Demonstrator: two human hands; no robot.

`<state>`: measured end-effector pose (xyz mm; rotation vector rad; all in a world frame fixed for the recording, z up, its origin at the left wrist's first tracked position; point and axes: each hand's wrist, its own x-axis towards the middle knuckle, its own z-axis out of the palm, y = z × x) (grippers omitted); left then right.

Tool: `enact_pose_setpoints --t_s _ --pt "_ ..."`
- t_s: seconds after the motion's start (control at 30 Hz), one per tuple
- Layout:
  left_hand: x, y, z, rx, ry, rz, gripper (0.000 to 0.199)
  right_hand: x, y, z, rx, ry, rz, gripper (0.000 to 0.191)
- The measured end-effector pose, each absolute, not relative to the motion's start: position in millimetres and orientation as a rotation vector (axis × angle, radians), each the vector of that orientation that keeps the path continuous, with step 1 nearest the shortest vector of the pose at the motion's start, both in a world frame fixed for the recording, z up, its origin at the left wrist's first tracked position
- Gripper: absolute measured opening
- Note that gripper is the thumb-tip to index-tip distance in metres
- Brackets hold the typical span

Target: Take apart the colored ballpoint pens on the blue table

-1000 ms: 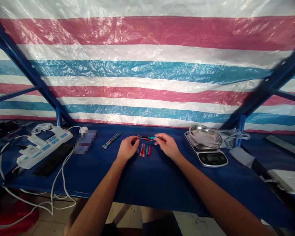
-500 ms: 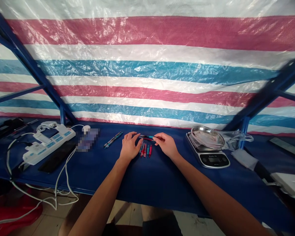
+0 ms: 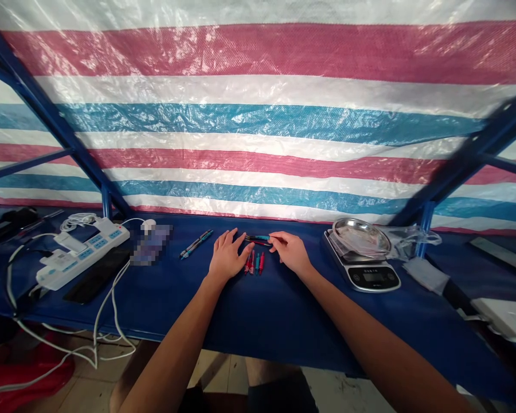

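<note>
Several pens (image 3: 258,238) lie crosswise between my hands, with blue, dark and red parts showing. My left hand (image 3: 229,253) rests palm down at their left end, its fingers spread and its thumb over the top of a short upright row. That row of red and teal pens (image 3: 258,263) lies just below the crosswise ones. My right hand (image 3: 289,251) pinches the right end of the crosswise pens between thumb and fingers. Off to the left, a couple of blue and grey pens (image 3: 196,244) lie slanted on the blue table (image 3: 275,321).
A kitchen scale (image 3: 375,276) with a metal bowl (image 3: 361,236) and plastic bags stands on the right. On the left are a white power strip (image 3: 83,253), a dark phone (image 3: 95,276) and loose white cables (image 3: 116,304). A striped sheet (image 3: 258,120) hangs behind.
The left thumb has shifted slightly down and right, over the tops of the red and teal pens. The right fingers have moved slightly at the crosswise pens. The whole view has shifted a little.
</note>
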<state>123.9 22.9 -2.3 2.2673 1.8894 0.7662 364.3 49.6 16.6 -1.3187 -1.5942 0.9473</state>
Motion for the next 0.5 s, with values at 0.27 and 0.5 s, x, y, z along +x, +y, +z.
enact_pose_setpoints --t_s 0.27,0.5 --pt "122.0 24.5 -1.2 2.251 1.885 0.732 0.068 402.8 52.3 6.4 -1.308 -1.209 0.943 0.034" --pt "121.1 23.5 -3.3 2.255 1.846 0.798 0.065 402.6 54.1 14.3 -1.18 -1.063 1.04 0.041"
